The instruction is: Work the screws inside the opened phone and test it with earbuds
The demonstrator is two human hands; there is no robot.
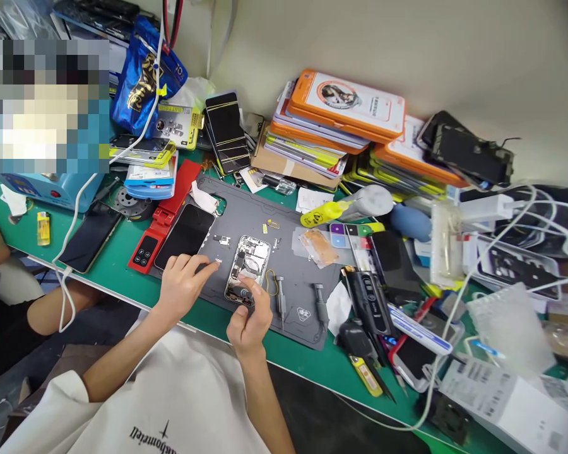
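Note:
An opened phone with bare inner parts (253,255) lies on a dark grey mat (265,205). My right hand (250,315) is at its lower end, index finger bent over the inside and thumb apart from it. To the left, my left hand (184,284) has thumb and index finger pressed together at a small light piece near the mat's left part. A black phone screen (187,233) lies just beyond that hand. Small metal parts (222,239) rest between the screen and the opened phone. Two screwdrivers (281,299) lie to the right.
A red tool (146,249) and a dark phone (91,236) lie left. Behind the mat stand stacked orange boxes (345,104). Pens, a yellow cutter (366,376), cables and a white box (511,397) crowd the right. Another person's leg shows at far left.

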